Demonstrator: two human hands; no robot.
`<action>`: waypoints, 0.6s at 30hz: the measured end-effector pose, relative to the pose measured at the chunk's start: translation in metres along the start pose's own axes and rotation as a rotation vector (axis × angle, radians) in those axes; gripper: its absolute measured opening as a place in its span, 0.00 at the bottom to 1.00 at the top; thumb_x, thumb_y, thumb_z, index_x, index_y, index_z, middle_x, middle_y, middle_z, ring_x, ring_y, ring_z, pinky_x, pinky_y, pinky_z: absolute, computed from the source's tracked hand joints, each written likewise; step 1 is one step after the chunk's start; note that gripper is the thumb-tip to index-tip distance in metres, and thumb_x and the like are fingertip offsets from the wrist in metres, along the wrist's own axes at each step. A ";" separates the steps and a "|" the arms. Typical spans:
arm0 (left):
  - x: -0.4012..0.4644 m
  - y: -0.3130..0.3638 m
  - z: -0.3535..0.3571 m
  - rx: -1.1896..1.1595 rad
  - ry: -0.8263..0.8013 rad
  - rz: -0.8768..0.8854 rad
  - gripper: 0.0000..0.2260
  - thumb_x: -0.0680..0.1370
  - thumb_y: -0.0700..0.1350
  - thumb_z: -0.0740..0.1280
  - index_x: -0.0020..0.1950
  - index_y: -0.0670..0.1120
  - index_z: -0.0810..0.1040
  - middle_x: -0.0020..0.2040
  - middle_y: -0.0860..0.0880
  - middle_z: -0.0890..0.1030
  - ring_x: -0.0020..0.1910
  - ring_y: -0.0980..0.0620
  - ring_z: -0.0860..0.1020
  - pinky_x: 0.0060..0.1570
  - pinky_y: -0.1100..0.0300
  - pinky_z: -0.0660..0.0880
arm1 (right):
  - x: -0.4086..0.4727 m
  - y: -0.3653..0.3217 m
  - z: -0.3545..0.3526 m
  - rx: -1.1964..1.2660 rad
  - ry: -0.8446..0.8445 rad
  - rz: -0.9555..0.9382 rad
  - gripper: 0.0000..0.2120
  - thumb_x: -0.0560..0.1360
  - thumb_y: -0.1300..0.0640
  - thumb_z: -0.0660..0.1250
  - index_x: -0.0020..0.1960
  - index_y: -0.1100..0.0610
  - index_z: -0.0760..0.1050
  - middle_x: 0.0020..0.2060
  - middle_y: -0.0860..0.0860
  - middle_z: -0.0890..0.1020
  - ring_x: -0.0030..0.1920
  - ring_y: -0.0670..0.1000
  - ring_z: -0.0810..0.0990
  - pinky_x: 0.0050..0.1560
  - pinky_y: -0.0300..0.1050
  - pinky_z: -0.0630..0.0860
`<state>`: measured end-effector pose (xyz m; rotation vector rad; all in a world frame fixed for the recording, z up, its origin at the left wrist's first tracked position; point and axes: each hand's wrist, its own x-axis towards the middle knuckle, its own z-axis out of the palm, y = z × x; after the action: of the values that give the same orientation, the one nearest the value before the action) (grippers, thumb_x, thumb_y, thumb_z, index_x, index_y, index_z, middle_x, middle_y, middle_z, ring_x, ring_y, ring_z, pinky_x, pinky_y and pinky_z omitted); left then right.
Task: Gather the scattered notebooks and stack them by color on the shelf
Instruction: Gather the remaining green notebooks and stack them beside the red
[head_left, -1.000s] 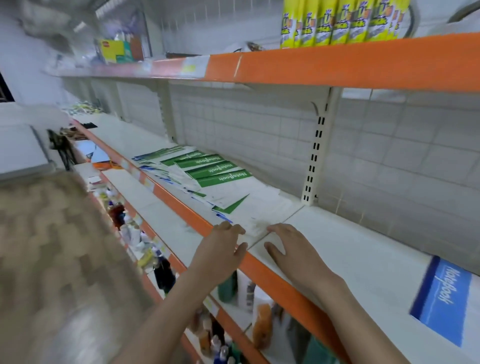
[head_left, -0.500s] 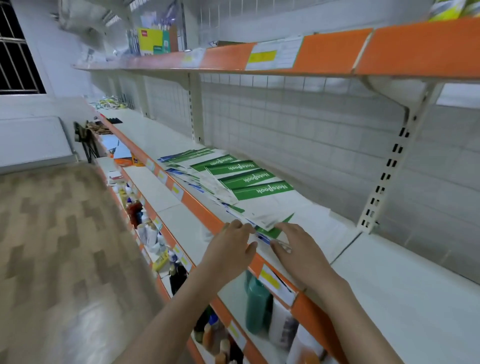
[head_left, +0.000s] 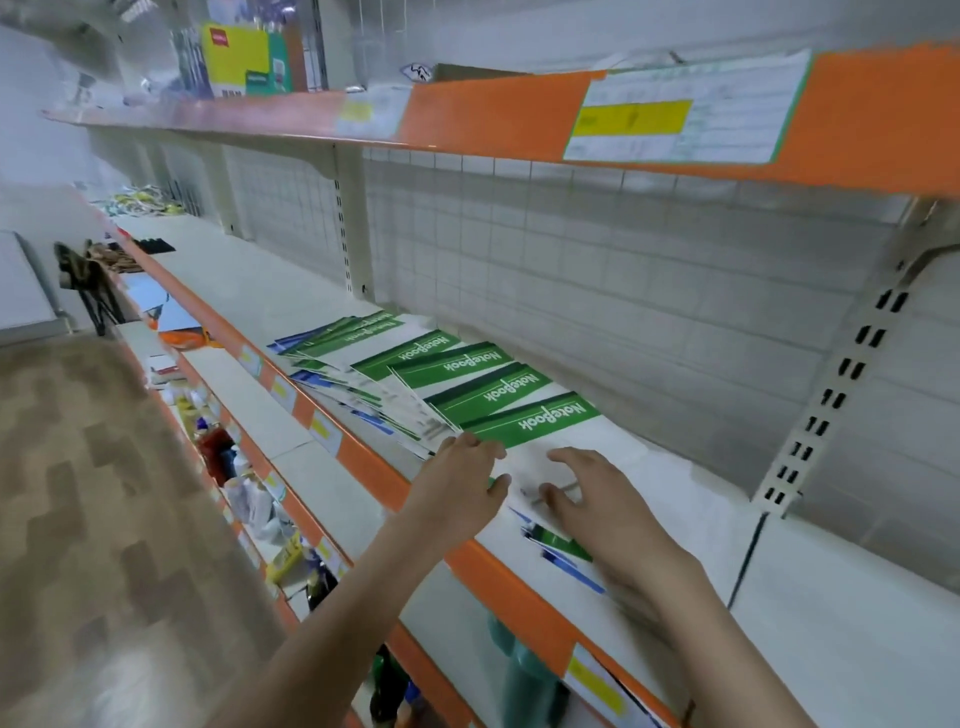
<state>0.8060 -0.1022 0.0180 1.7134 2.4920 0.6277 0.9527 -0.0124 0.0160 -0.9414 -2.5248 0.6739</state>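
A fanned row of white notebooks with green "NoteBook" bands (head_left: 498, 395) lies along the white shelf (head_left: 841, 639), with blue-banded ones (head_left: 317, 379) poking out beneath near the orange front edge. My left hand (head_left: 462, 483) rests on the near end of the row, fingers curled over the notebooks' left edge. My right hand (head_left: 597, 499) lies with spread fingers on the nearest white cover. More green and blue corners (head_left: 561, 545) show under my right wrist.
An orange-edged upper shelf (head_left: 493, 114) with a price label hangs overhead. A slotted upright (head_left: 821, 410) stands at the right. Bottles and small goods (head_left: 249, 499) fill the lower shelves. Wood-pattern floor lies at the left.
The view has swung left along the shelf. Both hands have moved from the front edge onto the near end of the notebook row.
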 end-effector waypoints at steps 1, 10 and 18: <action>0.005 -0.002 0.002 -0.005 -0.008 0.006 0.17 0.80 0.49 0.61 0.68 0.48 0.71 0.63 0.47 0.73 0.64 0.48 0.70 0.60 0.50 0.72 | 0.003 0.002 0.001 -0.010 0.004 0.019 0.21 0.79 0.51 0.60 0.71 0.52 0.66 0.69 0.49 0.69 0.63 0.47 0.73 0.60 0.35 0.64; 0.068 -0.024 0.013 -0.033 -0.037 0.143 0.16 0.79 0.49 0.62 0.66 0.48 0.72 0.62 0.46 0.72 0.62 0.48 0.69 0.57 0.54 0.73 | 0.032 0.016 0.005 -0.084 0.062 0.196 0.23 0.78 0.51 0.62 0.72 0.51 0.66 0.69 0.49 0.69 0.68 0.48 0.68 0.61 0.33 0.61; 0.122 -0.043 0.011 0.116 -0.171 0.226 0.25 0.76 0.61 0.61 0.62 0.43 0.72 0.62 0.44 0.72 0.63 0.45 0.68 0.58 0.50 0.73 | 0.064 0.008 0.015 -0.145 0.212 0.241 0.14 0.77 0.56 0.63 0.62 0.54 0.76 0.58 0.51 0.78 0.60 0.54 0.74 0.43 0.33 0.58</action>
<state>0.7241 -0.0012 0.0152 2.0148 2.2809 0.3368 0.9043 0.0318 0.0099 -1.3095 -2.3185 0.4339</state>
